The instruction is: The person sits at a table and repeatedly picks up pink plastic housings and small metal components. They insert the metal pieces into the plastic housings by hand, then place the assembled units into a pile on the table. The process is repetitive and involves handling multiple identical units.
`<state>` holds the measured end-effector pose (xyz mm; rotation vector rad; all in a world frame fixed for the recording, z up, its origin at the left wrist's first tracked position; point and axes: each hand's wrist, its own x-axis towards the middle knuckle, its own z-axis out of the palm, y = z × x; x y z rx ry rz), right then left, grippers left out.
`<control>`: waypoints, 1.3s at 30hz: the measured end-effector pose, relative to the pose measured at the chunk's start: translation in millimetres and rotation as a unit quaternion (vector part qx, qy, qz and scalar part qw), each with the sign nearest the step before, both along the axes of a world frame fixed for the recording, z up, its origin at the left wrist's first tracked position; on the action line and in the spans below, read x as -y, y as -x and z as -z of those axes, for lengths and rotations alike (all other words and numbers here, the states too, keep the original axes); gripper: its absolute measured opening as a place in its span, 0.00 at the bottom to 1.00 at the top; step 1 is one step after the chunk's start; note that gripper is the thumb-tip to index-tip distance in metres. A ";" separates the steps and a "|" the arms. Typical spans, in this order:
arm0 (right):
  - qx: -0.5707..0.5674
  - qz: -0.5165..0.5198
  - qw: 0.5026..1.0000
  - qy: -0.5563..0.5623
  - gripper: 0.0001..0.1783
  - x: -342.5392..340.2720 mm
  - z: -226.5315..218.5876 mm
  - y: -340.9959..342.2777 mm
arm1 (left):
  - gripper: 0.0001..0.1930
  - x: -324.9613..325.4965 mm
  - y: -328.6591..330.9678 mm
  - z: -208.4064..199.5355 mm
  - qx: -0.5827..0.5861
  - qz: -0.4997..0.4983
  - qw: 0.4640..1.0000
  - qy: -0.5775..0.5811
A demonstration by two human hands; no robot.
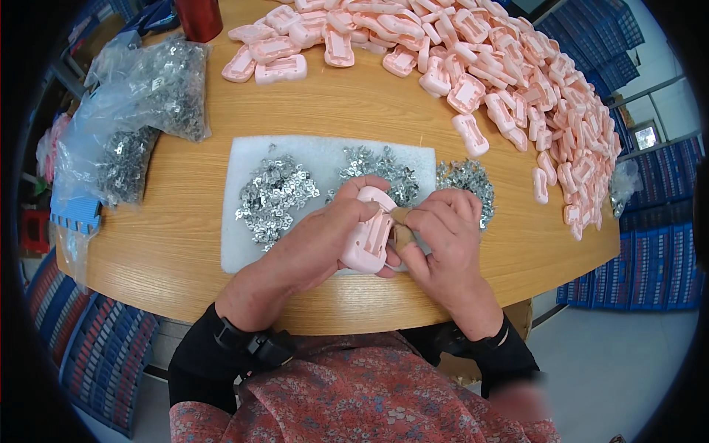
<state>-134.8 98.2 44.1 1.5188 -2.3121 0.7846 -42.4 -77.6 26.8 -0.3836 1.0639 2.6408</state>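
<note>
My left hand [316, 238] is wrapped round a pale pink plastic housing [363, 252], tilted, with its hollow compartment side up and my thumb on its upper part. At the housing's right edge, my right hand [452, 247] has thumb and forefinger pinched together, both in tan finger covers. Whatever small thing lies between those fingertips is hidden. Beneath the hands is a white foam sheet [238, 159]. On it are a left pile of small shiny metal clips [275, 196] and a middle pile of metal pieces [384, 173], partly covered by my hands.
Another metal heap [473, 186] sits right of the foam. A large mound of pink housings [480, 66] spreads across the table's back and right. Clear bags of metal parts [173, 85], a blue foam piece [76, 213] and a red cylinder [198, 18] stand left. Blue stacked trays [635, 269] surround the wooden table.
</note>
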 end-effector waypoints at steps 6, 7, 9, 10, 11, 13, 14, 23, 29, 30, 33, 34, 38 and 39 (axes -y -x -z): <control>-0.001 -0.043 0.999 0.008 0.18 -6.8 2.9 4.9 | 0.23 2.3 0.1 -2.5 -0.002 -0.005 1.000 0.000; 0.011 -0.057 0.998 0.008 0.18 -8.1 2.8 6.0 | 0.23 2.4 0.8 -7.0 0.003 -0.005 1.000 0.005; 0.243 0.023 0.967 0.074 0.17 -4.9 -1.7 -5.2 | 0.23 2.4 2.1 -10.2 -0.006 0.003 1.000 0.017; 0.354 0.062 0.927 0.106 0.16 -4.2 -3.9 -9.2 | 0.23 2.9 1.1 -10.3 -0.021 0.010 0.999 0.024; 0.465 0.046 0.878 0.106 0.15 -4.6 -5.3 -6.8 | 0.23 3.3 0.2 -10.3 -0.037 0.017 0.999 0.031; 0.664 0.013 0.740 0.103 0.15 -5.0 -9.4 0.2 | 0.22 4.3 -1.4 -9.0 -0.045 0.023 0.998 0.049; 0.675 0.004 0.730 0.107 0.13 -5.2 -11.0 -0.1 | 0.22 3.5 -1.7 -8.2 -0.049 0.026 0.997 0.057; 0.693 0.007 0.710 0.121 0.12 -18.3 4.6 1.7 | 0.21 -12.9 -3.1 14.4 -0.144 -0.043 0.941 0.305; 0.692 0.025 0.713 0.112 0.12 -17.1 5.6 -2.9 | 0.22 -10.0 -2.6 2.8 -0.148 0.039 0.871 0.467; 0.691 0.023 0.713 0.113 0.12 -17.7 6.4 -3.0 | 0.22 -10.8 -2.5 3.0 -0.168 0.028 0.857 0.487; 0.693 0.019 0.711 0.118 0.11 -18.5 7.0 -3.4 | 0.20 -14.7 -2.9 5.5 -0.209 -0.009 0.832 0.515; 0.696 0.017 0.707 0.121 0.11 -17.4 3.8 -4.3 | 0.18 -15.6 -3.3 6.2 -0.210 -0.021 0.837 0.505; 0.690 0.006 0.706 0.158 0.14 -14.1 -8.0 -5.3 | 0.16 -7.7 -0.1 -3.3 -0.037 -0.032 0.974 0.222; 0.665 0.004 0.728 0.170 0.15 -13.0 -8.0 -4.7 | 0.15 -0.1 0.8 -4.6 -0.041 -0.022 0.994 0.101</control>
